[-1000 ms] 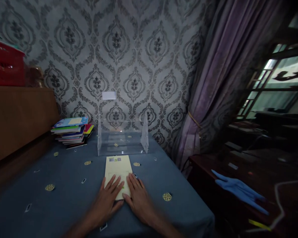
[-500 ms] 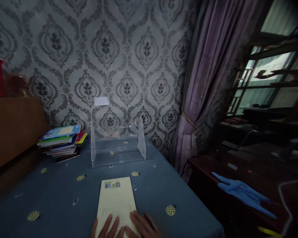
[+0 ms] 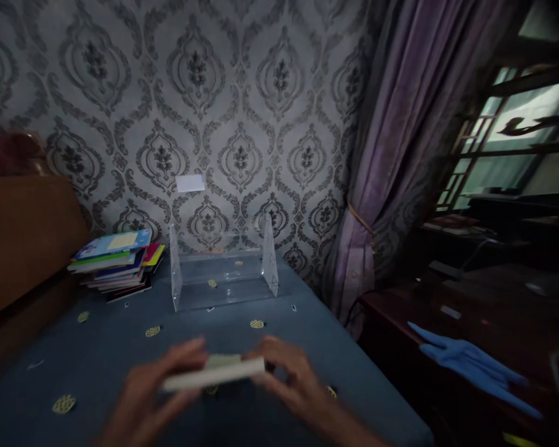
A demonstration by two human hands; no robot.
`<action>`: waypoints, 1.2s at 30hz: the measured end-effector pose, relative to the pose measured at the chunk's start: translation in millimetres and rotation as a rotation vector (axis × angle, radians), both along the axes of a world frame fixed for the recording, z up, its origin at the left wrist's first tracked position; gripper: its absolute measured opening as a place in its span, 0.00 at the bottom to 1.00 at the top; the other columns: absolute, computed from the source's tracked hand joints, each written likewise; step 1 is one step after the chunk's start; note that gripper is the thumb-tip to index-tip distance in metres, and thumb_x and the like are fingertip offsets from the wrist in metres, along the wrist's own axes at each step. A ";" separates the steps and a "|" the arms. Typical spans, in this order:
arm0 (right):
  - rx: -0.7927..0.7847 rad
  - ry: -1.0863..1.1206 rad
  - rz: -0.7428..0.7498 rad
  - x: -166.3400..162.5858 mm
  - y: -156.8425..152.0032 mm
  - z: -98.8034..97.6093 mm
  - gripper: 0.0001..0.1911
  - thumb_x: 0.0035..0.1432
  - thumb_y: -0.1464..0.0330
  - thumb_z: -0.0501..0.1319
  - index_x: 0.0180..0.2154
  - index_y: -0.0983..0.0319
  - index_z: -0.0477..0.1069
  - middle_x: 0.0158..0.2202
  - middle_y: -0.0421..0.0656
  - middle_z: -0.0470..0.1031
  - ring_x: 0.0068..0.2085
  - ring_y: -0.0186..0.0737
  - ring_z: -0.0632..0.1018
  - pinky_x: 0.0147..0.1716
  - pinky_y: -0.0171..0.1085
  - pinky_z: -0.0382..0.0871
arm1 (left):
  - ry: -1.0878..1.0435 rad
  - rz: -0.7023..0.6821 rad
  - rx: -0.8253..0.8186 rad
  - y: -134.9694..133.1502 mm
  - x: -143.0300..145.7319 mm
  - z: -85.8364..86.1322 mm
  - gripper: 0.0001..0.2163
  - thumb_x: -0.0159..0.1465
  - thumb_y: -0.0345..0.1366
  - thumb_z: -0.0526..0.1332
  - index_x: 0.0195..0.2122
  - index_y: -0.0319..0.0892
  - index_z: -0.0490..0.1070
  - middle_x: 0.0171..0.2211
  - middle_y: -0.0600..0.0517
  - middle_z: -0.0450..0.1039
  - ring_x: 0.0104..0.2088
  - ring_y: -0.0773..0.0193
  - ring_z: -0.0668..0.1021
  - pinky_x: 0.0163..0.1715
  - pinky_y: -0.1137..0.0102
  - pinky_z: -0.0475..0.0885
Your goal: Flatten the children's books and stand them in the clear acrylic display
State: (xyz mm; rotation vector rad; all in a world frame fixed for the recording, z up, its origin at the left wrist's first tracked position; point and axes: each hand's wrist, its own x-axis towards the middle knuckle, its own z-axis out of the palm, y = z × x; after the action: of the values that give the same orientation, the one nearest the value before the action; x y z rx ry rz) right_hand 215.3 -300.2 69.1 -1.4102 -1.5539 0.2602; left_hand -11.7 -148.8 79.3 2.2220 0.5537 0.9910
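A thin book with a pale cover is held up above the table, nearly edge-on to me and slightly blurred. On its left end, my left hand is closed, thumb below and fingers above. My right hand grips the other end in the same way. Beyond them, a clear acrylic rack with two upright side panels stands on the table against the wall.
A blue cloth with a pineapple print covers the table. Left of the rack sits a stack of books, beside a wooden cabinet. To the right are a purple curtain and a dark surface with blue gloves.
The book lay flat under both hands with its barcode side up. Both hands have now lifted it off the table and tilted it edge-on. The view has shifted slightly.
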 end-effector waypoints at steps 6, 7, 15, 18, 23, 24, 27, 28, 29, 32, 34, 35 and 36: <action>0.065 0.384 -0.138 0.8 46.9 -4.5 0.22 0.67 0.51 0.56 0.46 0.61 0.75 0.37 0.43 0.79 0.37 0.41 0.77 0.37 0.37 0.72 | -0.356 0.000 -0.495 26.1 63.3 10.8 0.25 0.61 0.56 0.63 0.51 0.42 0.74 0.38 0.47 0.81 0.37 0.56 0.82 0.36 0.67 0.78; 0.060 0.381 -0.154 1.1 48.3 -5.7 0.22 0.67 0.51 0.55 0.45 0.62 0.75 0.37 0.43 0.78 0.36 0.41 0.76 0.36 0.36 0.72 | -0.373 0.009 -0.523 26.5 69.9 7.0 0.26 0.61 0.57 0.62 0.50 0.40 0.75 0.38 0.47 0.80 0.37 0.56 0.81 0.37 0.67 0.78; 0.056 0.230 -0.319 2.5 43.3 -4.3 0.23 0.69 0.51 0.50 0.54 0.56 0.70 0.43 0.46 0.79 0.43 0.46 0.78 0.44 0.42 0.75 | -0.258 0.025 -0.446 23.5 80.7 4.9 0.32 0.61 0.64 0.56 0.60 0.51 0.72 0.41 0.49 0.82 0.43 0.47 0.82 0.43 0.56 0.79; -0.001 0.196 -0.300 9.5 47.8 -7.6 0.22 0.69 0.52 0.49 0.54 0.57 0.70 0.39 0.45 0.79 0.42 0.46 0.79 0.41 0.42 0.76 | -0.107 0.002 -0.465 29.6 82.3 5.0 0.28 0.61 0.65 0.52 0.58 0.63 0.73 0.42 0.53 0.83 0.44 0.45 0.83 0.40 0.54 0.80; 0.080 0.137 -0.271 39.3 71.1 36.4 0.19 0.69 0.54 0.50 0.46 0.61 0.69 0.35 0.44 0.77 0.35 0.43 0.76 0.38 0.40 0.72 | -0.180 -0.022 -0.376 53.3 102.4 54.7 0.28 0.64 0.63 0.55 0.54 0.49 0.77 0.46 0.46 0.81 0.45 0.46 0.82 0.43 0.58 0.80; 0.130 0.114 -0.276 48.8 78.3 53.3 0.18 0.69 0.55 0.50 0.46 0.61 0.68 0.35 0.45 0.76 0.37 0.44 0.76 0.40 0.41 0.72 | -0.218 -0.029 -0.315 58.8 111.2 73.8 0.30 0.64 0.63 0.55 0.53 0.45 0.77 0.44 0.44 0.82 0.43 0.46 0.83 0.41 0.59 0.80; 0.315 0.021 -0.252 84.3 104.2 111.3 0.18 0.69 0.55 0.49 0.49 0.61 0.65 0.42 0.47 0.75 0.43 0.46 0.75 0.43 0.43 0.72 | -0.404 -0.153 -0.075 77.2 147.6 137.3 0.29 0.64 0.64 0.56 0.48 0.41 0.75 0.38 0.46 0.81 0.41 0.50 0.82 0.39 0.63 0.80; 0.385 -0.016 -0.253 97.7 113.6 130.8 0.18 0.69 0.55 0.49 0.49 0.61 0.64 0.43 0.48 0.74 0.44 0.46 0.75 0.45 0.44 0.72 | -0.490 -0.223 0.014 84.0 162.0 157.8 0.28 0.65 0.63 0.56 0.47 0.41 0.74 0.39 0.46 0.80 0.43 0.52 0.81 0.41 0.64 0.79; 0.444 -0.046 -0.264 111.3 123.1 149.2 0.18 0.69 0.55 0.49 0.50 0.61 0.64 0.44 0.48 0.74 0.44 0.46 0.74 0.46 0.45 0.71 | -0.573 -0.281 0.092 91.1 176.7 176.8 0.27 0.65 0.62 0.56 0.46 0.41 0.73 0.39 0.47 0.79 0.44 0.53 0.81 0.43 0.64 0.79; 0.552 -0.092 -0.281 150.5 149.2 192.5 0.17 0.70 0.55 0.49 0.50 0.60 0.64 0.46 0.47 0.72 0.47 0.44 0.74 0.48 0.44 0.71 | -0.711 -0.407 0.226 111.2 219.3 220.2 0.26 0.65 0.62 0.57 0.44 0.41 0.72 0.40 0.46 0.79 0.49 0.52 0.80 0.48 0.63 0.77; 0.562 -0.097 -0.303 173.0 162.5 208.7 0.18 0.70 0.55 0.49 0.50 0.60 0.64 0.45 0.46 0.72 0.47 0.44 0.74 0.48 0.43 0.72 | -0.741 -0.448 0.238 122.2 243.6 235.8 0.27 0.64 0.64 0.57 0.44 0.42 0.72 0.42 0.46 0.78 0.51 0.51 0.79 0.50 0.62 0.76; 0.553 -0.094 -0.314 182.7 167.7 213.0 0.18 0.70 0.54 0.49 0.50 0.60 0.64 0.44 0.45 0.72 0.47 0.43 0.74 0.48 0.42 0.72 | -0.743 -0.457 0.230 126.9 254.3 239.8 0.28 0.64 0.64 0.57 0.45 0.42 0.72 0.42 0.46 0.79 0.52 0.50 0.79 0.50 0.61 0.76; 0.539 -0.088 -0.326 191.5 171.9 215.1 0.18 0.70 0.53 0.49 0.49 0.60 0.64 0.44 0.45 0.72 0.47 0.43 0.74 0.48 0.41 0.72 | -0.741 -0.462 0.217 131.1 263.9 241.8 0.28 0.63 0.64 0.57 0.45 0.42 0.72 0.43 0.45 0.79 0.52 0.50 0.79 0.49 0.61 0.76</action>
State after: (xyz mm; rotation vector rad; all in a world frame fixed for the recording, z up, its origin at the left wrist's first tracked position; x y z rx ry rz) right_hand 406.8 -128.3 284.2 -1.2211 -1.3029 -0.3965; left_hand 252.2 -17.8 321.1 1.8222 -0.3927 1.5298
